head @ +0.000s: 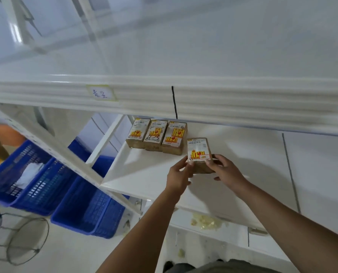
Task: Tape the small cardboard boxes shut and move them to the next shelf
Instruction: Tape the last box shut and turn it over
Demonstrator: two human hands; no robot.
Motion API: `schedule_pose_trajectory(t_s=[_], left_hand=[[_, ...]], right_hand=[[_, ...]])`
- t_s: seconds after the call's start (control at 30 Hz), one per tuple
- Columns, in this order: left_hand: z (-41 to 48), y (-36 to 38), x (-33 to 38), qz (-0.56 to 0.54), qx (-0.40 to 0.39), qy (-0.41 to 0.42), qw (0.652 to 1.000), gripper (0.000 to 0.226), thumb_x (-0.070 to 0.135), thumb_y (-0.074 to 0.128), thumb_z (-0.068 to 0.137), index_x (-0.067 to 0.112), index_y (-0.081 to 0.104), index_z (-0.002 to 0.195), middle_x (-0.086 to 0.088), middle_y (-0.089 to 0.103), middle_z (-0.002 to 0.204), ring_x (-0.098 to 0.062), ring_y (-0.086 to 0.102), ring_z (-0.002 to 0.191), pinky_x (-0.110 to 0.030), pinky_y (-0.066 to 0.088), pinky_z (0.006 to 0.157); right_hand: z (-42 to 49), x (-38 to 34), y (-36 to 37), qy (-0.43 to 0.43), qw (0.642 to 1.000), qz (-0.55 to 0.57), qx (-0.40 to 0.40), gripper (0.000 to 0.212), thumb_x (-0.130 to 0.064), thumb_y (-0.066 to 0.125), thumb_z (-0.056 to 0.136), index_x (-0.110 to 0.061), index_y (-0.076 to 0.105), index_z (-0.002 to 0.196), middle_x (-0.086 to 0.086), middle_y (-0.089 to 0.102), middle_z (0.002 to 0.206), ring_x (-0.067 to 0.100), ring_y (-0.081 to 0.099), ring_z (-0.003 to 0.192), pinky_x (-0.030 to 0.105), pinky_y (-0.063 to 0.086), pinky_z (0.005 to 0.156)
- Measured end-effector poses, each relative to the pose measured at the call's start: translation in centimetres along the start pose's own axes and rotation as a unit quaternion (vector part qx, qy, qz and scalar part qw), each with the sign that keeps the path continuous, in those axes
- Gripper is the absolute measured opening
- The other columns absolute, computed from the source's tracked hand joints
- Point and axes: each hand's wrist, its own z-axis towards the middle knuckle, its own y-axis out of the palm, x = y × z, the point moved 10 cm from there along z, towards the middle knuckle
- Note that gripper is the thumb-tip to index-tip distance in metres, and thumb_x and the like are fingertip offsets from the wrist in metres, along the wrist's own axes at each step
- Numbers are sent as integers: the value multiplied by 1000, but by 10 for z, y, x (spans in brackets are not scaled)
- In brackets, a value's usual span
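Note:
A small brown cardboard box [198,148] with a white, yellow and red label is held between both hands over the white lower shelf [144,174]. My left hand [179,174] grips its near left corner; my right hand [226,170] grips its near right side. Three similar labelled boxes [156,134] stand side by side in a row at the back left of the same shelf, just behind and left of the held box. No tape is in sight.
The white upper shelf beam [183,97] with a handwritten label [100,93] overhangs the boxes. Blue plastic baskets [81,209] sit on the floor at the left, one holding a white bag. A wire frame [24,241] lies at the lower left. Yellowish scraps [205,221] lie below the shelf.

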Motion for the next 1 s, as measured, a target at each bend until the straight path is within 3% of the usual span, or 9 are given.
schedule_pose_trajectory(t_s=[0.17,0.23,0.3,0.47,0.57,0.67,0.8,0.9,1.0], left_hand=[[41,-7,-12,38,-16,-12,999,50,43,70,101,34,59,149,1,75,117,-16,65,69,-26,55,63],[51,-11,-18,50,-16,-15,998,53,40,71,100,32,58,150,3,74,111,-13,57,62,-23,52,58],[62,-15,-23,54,-14,-28,998,56,42,74,98,27,59,149,6,74,103,-13,56,63,-21,52,53],[84,-26,-36,49,14,-103,993,57,53,79,89,11,67,125,1,72,97,-19,71,71,-24,56,49],[94,-27,-42,49,5,-154,987,54,59,81,85,13,68,110,-2,73,98,-16,75,66,-26,57,49],[101,-27,-47,53,-10,-189,981,57,64,81,83,11,65,99,-7,75,98,-12,75,55,-28,58,52],[105,-27,-47,39,-8,-193,980,58,66,78,84,12,66,102,-6,75,96,-11,75,54,-29,58,56],[104,-27,-47,26,0,-183,983,57,67,69,90,14,67,109,-4,72,88,-10,74,53,-28,56,60],[97,-26,-41,26,0,-154,988,49,68,65,92,21,68,107,2,71,86,-7,74,54,-27,53,59]], right_hand=[[16,17,13,26,999,-14,46,40,-49,64,101,-33,62,137,-9,71,125,19,69,107,47,61,93],[19,21,19,26,997,-43,63,42,-50,64,100,-33,61,138,-10,71,124,18,68,105,41,60,88],[24,18,20,10,992,-82,93,44,-53,63,100,-33,61,139,-12,70,122,16,65,105,33,56,81],[36,16,20,17,985,-108,130,46,-64,59,97,-38,63,135,-16,69,116,18,66,104,33,57,74],[45,15,21,24,984,-111,135,56,-65,59,95,-35,58,142,-12,72,119,21,70,104,39,59,88],[53,13,25,29,986,-105,129,59,-66,58,95,-39,53,147,-7,71,123,26,73,102,47,61,91],[57,9,29,26,985,-120,120,59,-70,53,96,-44,51,149,-5,67,127,26,73,101,49,61,91],[57,10,31,27,987,-115,107,58,-71,52,95,-48,50,148,-5,66,123,20,71,87,46,63,84],[52,18,31,42,991,-59,113,63,-65,59,96,-42,48,153,-7,64,123,21,72,89,45,61,86]])
